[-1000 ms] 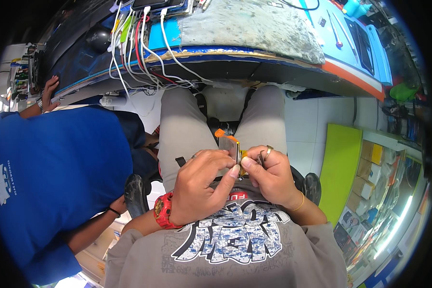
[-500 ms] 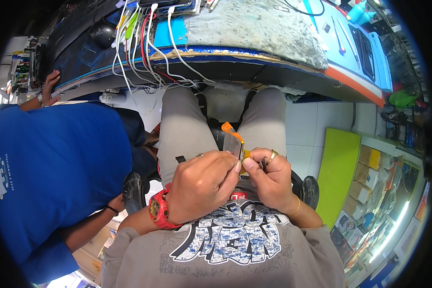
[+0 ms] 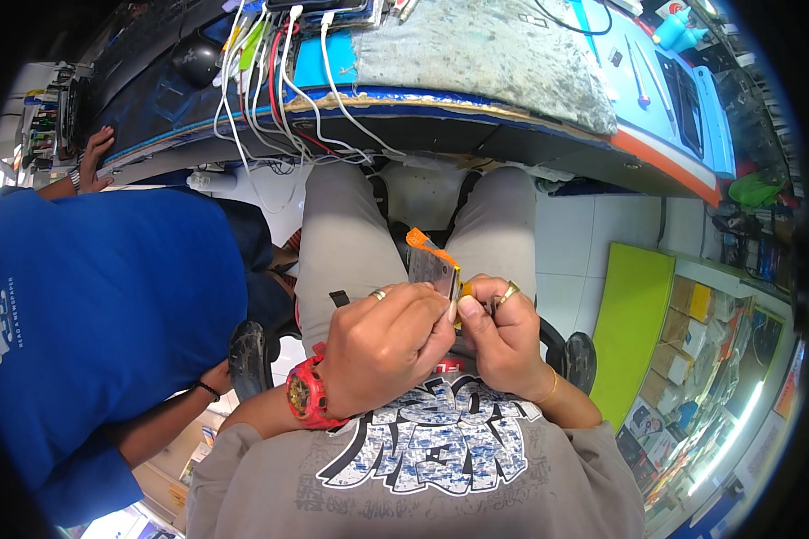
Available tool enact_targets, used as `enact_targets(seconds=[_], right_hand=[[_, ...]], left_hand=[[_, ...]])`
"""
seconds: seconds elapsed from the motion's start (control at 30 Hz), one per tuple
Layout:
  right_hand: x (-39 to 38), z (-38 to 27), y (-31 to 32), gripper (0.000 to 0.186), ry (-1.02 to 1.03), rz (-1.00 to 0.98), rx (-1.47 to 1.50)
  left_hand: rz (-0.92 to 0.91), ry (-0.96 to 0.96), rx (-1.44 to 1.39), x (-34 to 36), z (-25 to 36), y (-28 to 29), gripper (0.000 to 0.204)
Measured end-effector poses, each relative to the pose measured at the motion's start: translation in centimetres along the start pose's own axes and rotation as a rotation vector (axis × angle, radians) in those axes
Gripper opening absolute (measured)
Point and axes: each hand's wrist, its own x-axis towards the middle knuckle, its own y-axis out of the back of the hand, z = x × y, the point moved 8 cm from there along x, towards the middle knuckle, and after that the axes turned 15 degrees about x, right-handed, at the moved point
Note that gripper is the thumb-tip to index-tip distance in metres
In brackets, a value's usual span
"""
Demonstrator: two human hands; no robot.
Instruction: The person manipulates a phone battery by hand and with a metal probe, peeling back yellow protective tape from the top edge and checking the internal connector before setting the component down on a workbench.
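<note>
In front of my belly, over my lap, I hold a flat grey phone battery (image 3: 430,269) up on edge. An orange strip (image 3: 420,240) sticks out from its far end. My left hand (image 3: 382,337) is closed on the near part of the battery, its thumb pressed against the side. My right hand (image 3: 510,340) pinches yellow tape (image 3: 466,289) at the battery's near right edge, thumb and forefinger together. Both sets of fingertips nearly meet, and they hide the near end of the battery.
Ahead stands a workbench with a stained grey mat (image 3: 485,67), white cables (image 3: 333,67) hanging over its edge, and a light-blue mat (image 3: 634,63) with tools. A person in a blue shirt (image 3: 108,332) is close on my left. A glass display case (image 3: 692,359) stands right.
The battery has shifted slightly left in the picture. Both hands keep their hold, with only small finger movements.
</note>
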Motion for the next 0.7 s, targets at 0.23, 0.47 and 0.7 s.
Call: enact_targets(seconds=[0.23,0.47,0.7], right_hand=[[-0.3,0.6,0.2,0.012,-0.138,0.035,0.154],[-0.5,1.9,-0.3,0.013,-0.265,-0.009,0.346],[-0.3,2.7,-0.3,0.017,-0.361,-0.029,0.421]], left_hand=[[-0.063,0.050,-0.058,0.1,-1.2,-0.6,0.026],[-0.233,-0.117,-0.080,1.2,-3.3,-3.0,0.058],[-0.213,-0.161,-0.139,2.1,-2.8,-2.5,0.048]])
